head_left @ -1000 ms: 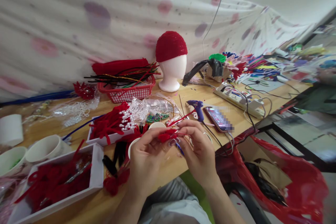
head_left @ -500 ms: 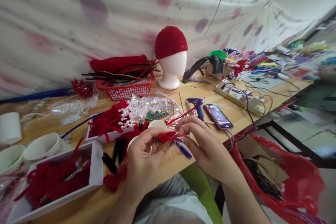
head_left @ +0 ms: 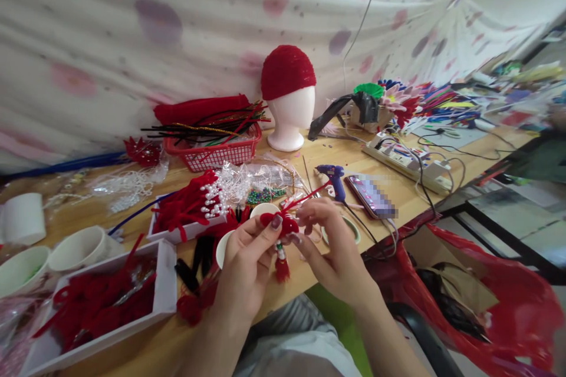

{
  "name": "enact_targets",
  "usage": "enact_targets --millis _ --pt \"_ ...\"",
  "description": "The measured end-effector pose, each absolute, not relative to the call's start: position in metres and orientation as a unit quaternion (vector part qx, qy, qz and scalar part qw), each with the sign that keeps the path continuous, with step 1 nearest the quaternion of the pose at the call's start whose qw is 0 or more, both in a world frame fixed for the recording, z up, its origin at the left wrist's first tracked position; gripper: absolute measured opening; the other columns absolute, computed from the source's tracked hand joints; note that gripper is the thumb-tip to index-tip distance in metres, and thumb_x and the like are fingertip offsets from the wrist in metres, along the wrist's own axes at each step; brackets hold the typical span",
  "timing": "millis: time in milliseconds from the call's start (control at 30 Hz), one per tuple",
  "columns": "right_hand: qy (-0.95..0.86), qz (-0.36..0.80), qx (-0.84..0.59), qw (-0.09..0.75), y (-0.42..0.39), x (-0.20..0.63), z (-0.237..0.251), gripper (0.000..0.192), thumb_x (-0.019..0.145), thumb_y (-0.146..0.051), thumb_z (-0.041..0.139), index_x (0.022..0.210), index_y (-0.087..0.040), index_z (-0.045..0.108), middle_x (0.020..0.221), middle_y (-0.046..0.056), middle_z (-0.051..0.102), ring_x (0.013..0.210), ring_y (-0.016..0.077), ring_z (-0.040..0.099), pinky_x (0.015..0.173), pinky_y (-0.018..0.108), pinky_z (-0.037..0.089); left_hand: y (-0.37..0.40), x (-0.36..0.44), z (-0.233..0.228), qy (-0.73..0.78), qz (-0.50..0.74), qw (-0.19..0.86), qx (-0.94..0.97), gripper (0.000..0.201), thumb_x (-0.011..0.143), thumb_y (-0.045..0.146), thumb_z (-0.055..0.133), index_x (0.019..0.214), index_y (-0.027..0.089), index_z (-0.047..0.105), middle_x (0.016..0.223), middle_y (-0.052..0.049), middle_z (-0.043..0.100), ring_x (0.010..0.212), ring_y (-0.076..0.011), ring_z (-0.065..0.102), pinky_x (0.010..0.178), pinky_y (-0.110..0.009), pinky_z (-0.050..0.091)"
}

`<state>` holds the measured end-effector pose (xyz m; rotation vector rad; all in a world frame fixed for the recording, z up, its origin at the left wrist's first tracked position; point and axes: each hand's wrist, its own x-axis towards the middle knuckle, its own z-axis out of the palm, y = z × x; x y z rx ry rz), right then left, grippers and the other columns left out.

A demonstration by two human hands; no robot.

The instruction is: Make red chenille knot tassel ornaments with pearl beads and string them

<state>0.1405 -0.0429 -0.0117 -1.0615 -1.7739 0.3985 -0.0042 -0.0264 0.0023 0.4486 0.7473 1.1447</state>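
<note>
Ornament of red chenille (head_left: 289,226) sits between the two hands, its position centring the clock. From eight o'clock, the left hand (head_left: 247,262) pinches it firmly, thumb laid across its front; half a second ago that thumb was lower and the piece looked bunched together. A beaded red tassel (head_left: 282,270) now hangs free at six o'clock, where only bead glints near the left thumb showed before. From four o'clock, the right hand (head_left: 338,250) comes in with fingers curled and partly spread, thumb tip at the ornament's edge; whether it grips cannot be told. Its wrist has swung inward since the earlier frame. Unmoved are the foam mannequin head (head_left: 289,121) in its red cap at twelve, and the blue glue gun (head_left: 336,181) between one and two.
</note>
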Motion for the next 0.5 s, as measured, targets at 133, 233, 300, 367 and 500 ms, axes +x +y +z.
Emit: enact_targets --millis 133,233,300,367,500 --pt "-0.729 0.141 -0.412 0.529 -0.0404 0.1447 -0.0148 0.02 0.095 -0.012 0.06 0.111 -0.024 0.058 0.099 0.004 0.064 0.083 0.0156 0.061 0.071 0.028 0.05 -0.0283 -0.0041 0.0057 0.312 0.519 0.779 0.162 0.031 0.052 0.023 0.098 0.071 0.015 0.076 0.066 0.001 0.074 0.051 -0.0064 0.062 0.047 -0.013 0.05" --pt "-0.703 0.17 -0.426 0.544 -0.0415 0.1463 -0.0153 0.009 0.096 -0.016 0.06 0.1 -0.024 0.062 0.088 0.002 0.067 0.077 0.0154 0.063 0.069 0.028 0.05 -0.0288 -0.0027 0.0071 0.308 0.508 0.788 0.16 0.032 0.051 0.024 0.099 0.071 0.014 0.076 0.065 0.0 0.074 0.053 -0.0066 0.063 0.051 -0.013 0.052" --pt "-0.677 0.232 -0.423 0.556 -0.043 0.1461 -0.0148 0.005 0.097 -0.021 0.061 0.093 -0.023 0.063 0.083 0.001 0.066 0.074 0.0149 0.061 0.068 0.028 0.049 -0.0293 -0.0026 0.0069 0.316 0.501 0.787 0.171 0.034 0.051 0.026 0.099 0.072 0.013 0.076 0.066 -0.001 0.075 0.054 -0.0071 0.064 0.052 -0.014 0.053" --pt "-0.632 0.337 -0.407 0.567 -0.0445 0.1448 -0.0135 0.01 0.098 -0.026 0.06 0.09 -0.022 0.062 0.079 0.0 0.063 0.069 0.0133 0.058 0.064 0.027 0.047 -0.0304 -0.0034 0.0059 0.322 0.506 0.779 0.181 0.035 0.049 0.027 0.1 0.07 0.014 0.075 0.065 -0.001 0.075 0.054 -0.0073 0.065 0.053 -0.014 0.053" --pt "-0.516 0.5 -0.37 0.59 -0.0469 0.14 -0.0098 0.021 0.095 -0.038 0.065 0.084 -0.02 0.061 0.072 -0.002 0.055 0.059 0.0105 0.049 0.054 0.023 0.041 -0.0343 -0.006 0.0019 0.334 0.502 0.762 0.237 0.03 0.057 0.03 0.097 0.07 0.016 0.075 0.067 -0.001 0.076 0.055 -0.0084 0.065 0.054 -0.015 0.053"
